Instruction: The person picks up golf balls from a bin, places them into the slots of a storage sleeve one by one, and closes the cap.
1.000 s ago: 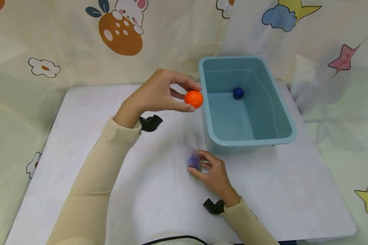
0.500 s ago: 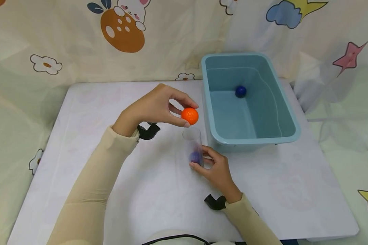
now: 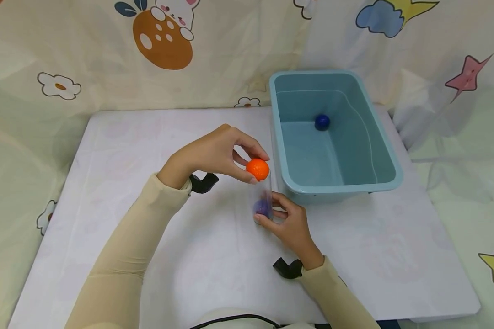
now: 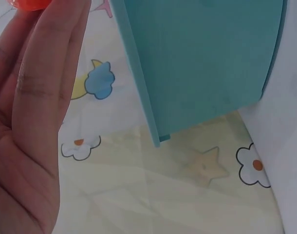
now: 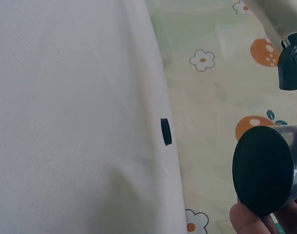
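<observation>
An orange ball (image 3: 257, 169) is pinched between the thumb and fingers of my left hand (image 3: 218, 153). It hides the mouth of a clear tube (image 3: 264, 189); whether the two touch, I cannot tell. My right hand (image 3: 291, 226) grips that tube low down, and a blue ball (image 3: 262, 208) shows through its wall. In the right wrist view the tube's dark round base (image 5: 263, 170) faces the camera, lifted off the table. The left wrist view shows my fingers (image 4: 41, 87) with only the ball's lower edge at the top.
To the right of my left hand stands a light blue bin (image 3: 337, 188) with another blue ball (image 3: 322, 122) inside. A white cloth covers the table (image 3: 206, 256). Patterned curtain (image 3: 86, 50) hangs behind it. A black cable (image 3: 238, 316) crosses at the near edge.
My left hand has lowered the orange ball from beside the bin's rim to the tube's mouth. My right hand has brought the tube roughly upright and now holds it nearly still.
</observation>
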`<state>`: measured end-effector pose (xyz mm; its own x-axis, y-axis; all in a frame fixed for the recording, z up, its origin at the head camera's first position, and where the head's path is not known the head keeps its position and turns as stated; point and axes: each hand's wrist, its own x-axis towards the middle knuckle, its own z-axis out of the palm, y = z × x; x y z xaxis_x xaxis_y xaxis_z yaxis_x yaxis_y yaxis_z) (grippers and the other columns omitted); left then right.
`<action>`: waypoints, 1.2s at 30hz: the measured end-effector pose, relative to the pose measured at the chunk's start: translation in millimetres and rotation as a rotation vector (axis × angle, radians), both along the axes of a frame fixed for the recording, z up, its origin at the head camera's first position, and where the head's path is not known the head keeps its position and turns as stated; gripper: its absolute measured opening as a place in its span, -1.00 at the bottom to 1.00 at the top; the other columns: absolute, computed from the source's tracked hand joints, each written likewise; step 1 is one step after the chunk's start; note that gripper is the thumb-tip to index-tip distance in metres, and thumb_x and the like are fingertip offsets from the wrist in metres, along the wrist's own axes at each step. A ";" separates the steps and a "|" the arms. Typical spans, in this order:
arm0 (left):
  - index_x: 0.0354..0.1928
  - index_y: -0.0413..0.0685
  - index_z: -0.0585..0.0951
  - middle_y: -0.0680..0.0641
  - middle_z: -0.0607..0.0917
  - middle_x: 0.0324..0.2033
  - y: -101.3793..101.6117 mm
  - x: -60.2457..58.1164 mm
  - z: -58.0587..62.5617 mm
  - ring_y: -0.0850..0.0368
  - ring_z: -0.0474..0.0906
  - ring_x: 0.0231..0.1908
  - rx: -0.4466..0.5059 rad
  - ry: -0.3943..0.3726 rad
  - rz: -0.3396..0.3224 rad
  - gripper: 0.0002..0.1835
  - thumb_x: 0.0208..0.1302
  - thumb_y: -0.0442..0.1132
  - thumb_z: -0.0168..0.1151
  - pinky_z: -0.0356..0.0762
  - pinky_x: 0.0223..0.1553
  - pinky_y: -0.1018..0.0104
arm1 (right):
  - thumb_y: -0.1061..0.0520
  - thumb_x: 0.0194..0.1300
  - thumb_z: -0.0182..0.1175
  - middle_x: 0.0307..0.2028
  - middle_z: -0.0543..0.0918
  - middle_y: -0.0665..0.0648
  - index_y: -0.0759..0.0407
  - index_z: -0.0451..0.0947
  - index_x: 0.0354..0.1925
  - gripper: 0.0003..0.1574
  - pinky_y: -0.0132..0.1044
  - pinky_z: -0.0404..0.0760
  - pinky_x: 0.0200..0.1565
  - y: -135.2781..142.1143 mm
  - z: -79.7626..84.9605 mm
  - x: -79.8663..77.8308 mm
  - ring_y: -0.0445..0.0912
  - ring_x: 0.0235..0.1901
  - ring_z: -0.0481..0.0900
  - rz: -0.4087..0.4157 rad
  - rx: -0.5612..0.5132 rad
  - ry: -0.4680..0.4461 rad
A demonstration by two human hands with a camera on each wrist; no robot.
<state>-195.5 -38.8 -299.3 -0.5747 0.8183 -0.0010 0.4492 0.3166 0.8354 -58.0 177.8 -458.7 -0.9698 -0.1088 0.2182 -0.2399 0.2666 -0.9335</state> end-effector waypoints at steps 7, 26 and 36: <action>0.11 -0.17 0.81 -0.02 0.83 0.05 5.7 -4.1 6.9 0.11 0.75 0.04 0.042 0.021 0.015 -0.55 0.14 -0.33 0.69 0.80 0.08 0.17 | 0.41 0.10 0.63 -0.01 0.79 0.32 0.43 0.66 0.21 -0.31 -0.07 0.83 0.01 4.7 0.6 1.8 0.21 -0.02 0.78 -0.033 -0.012 -0.001; 0.35 -0.19 0.68 -0.06 0.77 0.23 65.6 -36.5 41.0 0.23 0.70 0.21 0.332 0.145 0.223 -0.41 0.30 -0.24 0.60 0.60 0.32 0.33 | 0.44 0.08 0.63 0.02 0.78 0.35 0.45 0.65 0.20 -0.30 -0.09 0.81 0.05 9.4 -7.3 18.0 0.24 0.01 0.77 0.010 -0.048 -0.023; 0.33 -0.24 0.68 -0.08 0.78 0.20 105.1 -53.5 53.3 0.22 0.71 0.18 0.391 0.102 0.216 -0.43 0.30 -0.26 0.59 0.62 0.28 0.38 | 0.44 0.07 0.64 0.04 0.77 0.35 0.44 0.64 0.20 -0.29 -0.09 0.80 0.06 13.8 -10.0 23.2 0.24 0.03 0.77 0.001 -0.059 -0.037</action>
<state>-248.9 66.3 -246.0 -0.7133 0.6077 0.3492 0.4937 0.0820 0.8658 -34.9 191.5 -468.7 -0.9773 -0.0978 0.1878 -0.2047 0.2104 -0.9559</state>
